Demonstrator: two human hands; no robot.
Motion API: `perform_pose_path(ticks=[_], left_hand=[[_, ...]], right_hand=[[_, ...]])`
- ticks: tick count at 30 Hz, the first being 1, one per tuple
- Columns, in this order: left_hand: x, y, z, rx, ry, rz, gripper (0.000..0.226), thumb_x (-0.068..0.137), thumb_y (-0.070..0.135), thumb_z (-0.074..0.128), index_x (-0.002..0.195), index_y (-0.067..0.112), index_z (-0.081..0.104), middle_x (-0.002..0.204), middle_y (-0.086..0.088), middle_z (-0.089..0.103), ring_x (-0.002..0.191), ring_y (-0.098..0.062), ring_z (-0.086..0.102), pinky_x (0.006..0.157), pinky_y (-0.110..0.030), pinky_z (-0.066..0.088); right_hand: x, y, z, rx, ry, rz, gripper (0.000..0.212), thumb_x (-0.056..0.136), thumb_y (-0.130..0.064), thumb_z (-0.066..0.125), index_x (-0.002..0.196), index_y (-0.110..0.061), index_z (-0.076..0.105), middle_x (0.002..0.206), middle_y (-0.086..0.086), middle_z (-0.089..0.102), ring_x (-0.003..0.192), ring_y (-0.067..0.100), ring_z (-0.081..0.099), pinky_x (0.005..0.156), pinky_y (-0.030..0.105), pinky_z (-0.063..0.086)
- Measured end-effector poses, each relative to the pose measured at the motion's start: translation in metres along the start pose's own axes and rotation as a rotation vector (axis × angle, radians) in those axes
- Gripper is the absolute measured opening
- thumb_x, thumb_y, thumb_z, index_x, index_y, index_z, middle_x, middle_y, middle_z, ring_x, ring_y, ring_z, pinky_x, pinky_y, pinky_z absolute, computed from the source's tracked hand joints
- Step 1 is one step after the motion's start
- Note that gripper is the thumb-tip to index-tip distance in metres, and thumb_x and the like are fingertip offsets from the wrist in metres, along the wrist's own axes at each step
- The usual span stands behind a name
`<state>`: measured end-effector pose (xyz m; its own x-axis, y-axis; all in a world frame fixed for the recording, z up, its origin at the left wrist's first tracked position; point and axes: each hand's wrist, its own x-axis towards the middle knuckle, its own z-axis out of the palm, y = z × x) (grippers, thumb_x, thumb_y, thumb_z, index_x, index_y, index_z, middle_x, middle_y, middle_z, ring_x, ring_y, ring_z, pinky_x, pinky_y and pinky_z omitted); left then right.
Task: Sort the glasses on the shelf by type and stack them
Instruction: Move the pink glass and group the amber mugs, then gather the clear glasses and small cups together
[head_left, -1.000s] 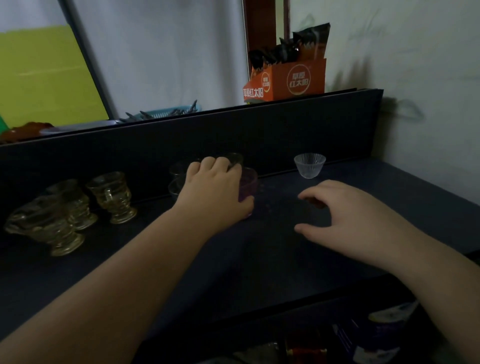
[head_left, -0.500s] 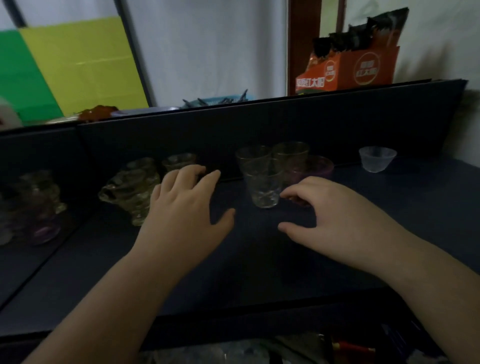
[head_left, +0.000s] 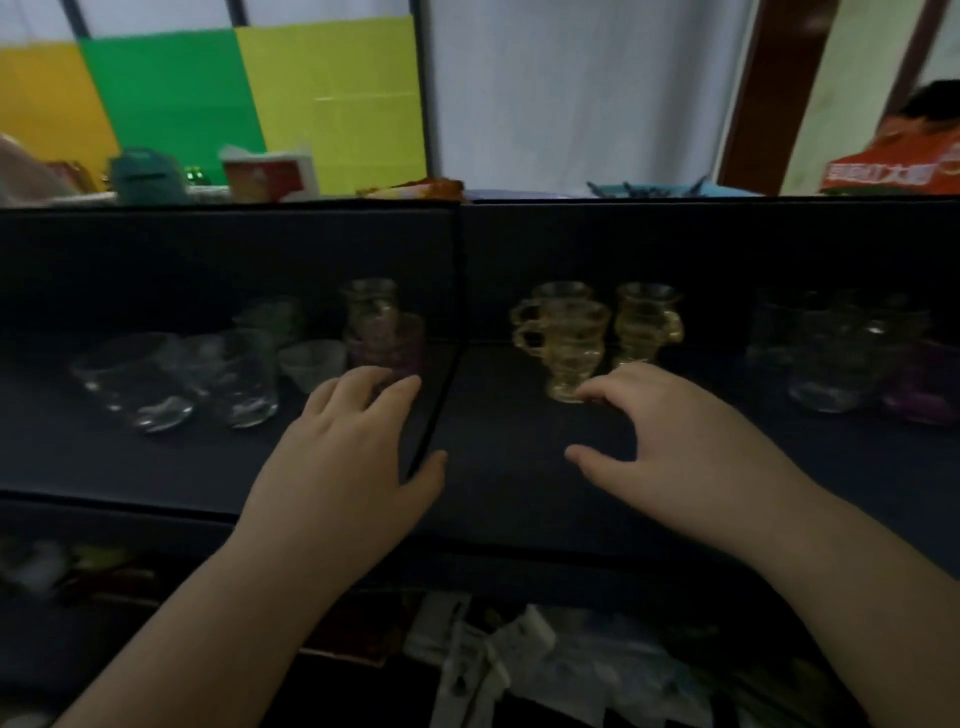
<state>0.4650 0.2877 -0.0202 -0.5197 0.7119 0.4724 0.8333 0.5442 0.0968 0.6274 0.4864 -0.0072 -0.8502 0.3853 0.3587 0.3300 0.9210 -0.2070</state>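
Note:
Glasses stand in groups along a dark shelf (head_left: 498, 467). In the middle are amber handled cups (head_left: 569, 343), another amber cup (head_left: 647, 322) to their right. At the left are clear tumblers (head_left: 244, 384), a small white ribbed cup (head_left: 311, 361) and a purple glass (head_left: 387, 343) with a tall clear one behind it. Clear tumblers (head_left: 831, 358) and a purple glass (head_left: 924, 384) stand at the right. My left hand (head_left: 348, 457) hovers open just in front of the left purple glass. My right hand (head_left: 675, 441) is open, its fingertips at the foot of the front amber cup.
The shelf's dark back panel (head_left: 727, 244) rises behind the glasses, and a seam (head_left: 447, 395) splits the shelf in two. An orange box (head_left: 893, 166), a blue basket and other items sit on top. Clutter of bags fills the level below (head_left: 519, 660).
The view has swung left, bringing the left-hand glasses into sight. Both hands moved left: the left from the tumblers toward the purple glass, the right to the amber cups.

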Motion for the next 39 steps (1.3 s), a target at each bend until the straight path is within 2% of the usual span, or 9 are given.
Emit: perform_pose_path(ticks=[5, 10, 18, 26, 28, 31, 34, 37, 39], left_hand=[[-0.032, -0.076, -0.019, 0.092, 0.017, -0.104, 0.07, 0.084, 0.057, 0.052, 0.144, 0.024, 0.041, 0.142, 0.002, 0.043, 0.131, -0.02, 0.037, 0.1, -0.034, 0.039], [-0.047, -0.125, -0.029, 0.141, -0.001, -0.201, 0.069, 0.082, 0.055, 0.057, 0.141, 0.022, 0.045, 0.138, -0.002, 0.049, 0.127, -0.024, 0.042, 0.098, -0.039, 0.042], [-0.043, -0.149, -0.038, 0.165, 0.029, -0.26, 0.067, 0.083, 0.055, 0.054, 0.14, 0.021, 0.047, 0.138, -0.001, 0.048, 0.128, -0.023, 0.04, 0.1, -0.039, 0.041], [-0.035, -0.186, -0.039, 0.088, 0.124, -0.263, 0.063, 0.081, 0.049, 0.06, 0.137, 0.018, 0.052, 0.134, 0.0, 0.051, 0.125, -0.022, 0.041, 0.097, -0.039, 0.042], [-0.032, -0.204, -0.039, 0.057, 0.141, -0.256, 0.063, 0.082, 0.049, 0.06, 0.138, 0.02, 0.05, 0.134, 0.002, 0.049, 0.126, -0.019, 0.039, 0.097, -0.036, 0.039], [-0.021, -0.235, -0.036, 0.036, 0.155, -0.209, 0.066, 0.083, 0.05, 0.06, 0.141, 0.02, 0.047, 0.136, 0.002, 0.046, 0.128, -0.019, 0.036, 0.099, -0.038, 0.039], [-0.006, -0.267, -0.032, 0.007, 0.132, -0.152, 0.073, 0.082, 0.056, 0.057, 0.144, 0.022, 0.041, 0.143, 0.0, 0.039, 0.134, -0.02, 0.028, 0.105, -0.04, 0.035], [0.014, -0.295, -0.029, -0.051, 0.045, -0.056, 0.083, 0.079, 0.066, 0.053, 0.15, 0.03, 0.028, 0.155, 0.002, 0.024, 0.141, -0.019, 0.017, 0.11, -0.04, 0.028], [0.033, -0.309, -0.027, -0.086, -0.045, 0.009, 0.089, 0.078, 0.071, 0.052, 0.152, 0.037, 0.017, 0.16, 0.004, 0.013, 0.144, -0.019, 0.014, 0.112, -0.039, 0.025]], right_hand=[[0.025, -0.073, 0.034, 0.0, -0.006, -0.05, 0.054, 0.088, -0.057, 0.06, 0.137, -0.037, 0.049, 0.128, -0.019, 0.049, 0.116, 0.003, 0.048, 0.091, 0.024, 0.044], [0.045, -0.121, 0.059, 0.043, -0.035, -0.115, 0.052, 0.088, -0.056, 0.059, 0.135, -0.036, 0.051, 0.123, -0.017, 0.05, 0.112, 0.003, 0.048, 0.09, 0.023, 0.044], [0.075, -0.146, 0.077, 0.097, -0.039, -0.22, 0.052, 0.087, -0.058, 0.058, 0.135, -0.038, 0.05, 0.122, -0.021, 0.049, 0.111, 0.0, 0.046, 0.09, 0.023, 0.043], [0.099, -0.171, 0.084, 0.096, -0.035, -0.232, 0.054, 0.087, -0.06, 0.055, 0.136, -0.04, 0.048, 0.126, -0.024, 0.047, 0.114, -0.003, 0.046, 0.093, 0.021, 0.043], [0.107, -0.182, 0.087, 0.088, -0.014, -0.226, 0.054, 0.086, -0.06, 0.056, 0.136, -0.041, 0.048, 0.126, -0.026, 0.047, 0.114, -0.005, 0.046, 0.093, 0.02, 0.042], [0.12, -0.198, 0.093, 0.091, 0.03, -0.183, 0.055, 0.084, -0.06, 0.057, 0.135, -0.041, 0.05, 0.125, -0.026, 0.049, 0.112, -0.005, 0.047, 0.093, 0.021, 0.043], [0.128, -0.22, 0.1, 0.074, 0.073, -0.107, 0.054, 0.083, -0.059, 0.058, 0.133, -0.04, 0.052, 0.12, -0.027, 0.049, 0.105, -0.007, 0.046, 0.084, 0.013, 0.039], [0.131, -0.243, 0.108, 0.038, 0.113, -0.017, 0.055, 0.082, -0.058, 0.059, 0.134, -0.04, 0.051, 0.117, -0.03, 0.046, 0.103, -0.01, 0.043, 0.078, 0.006, 0.033], [0.132, -0.258, 0.112, 0.01, 0.132, 0.032, 0.058, 0.082, -0.058, 0.06, 0.136, -0.039, 0.049, 0.116, -0.03, 0.044, 0.103, -0.01, 0.042, 0.078, 0.007, 0.033]])
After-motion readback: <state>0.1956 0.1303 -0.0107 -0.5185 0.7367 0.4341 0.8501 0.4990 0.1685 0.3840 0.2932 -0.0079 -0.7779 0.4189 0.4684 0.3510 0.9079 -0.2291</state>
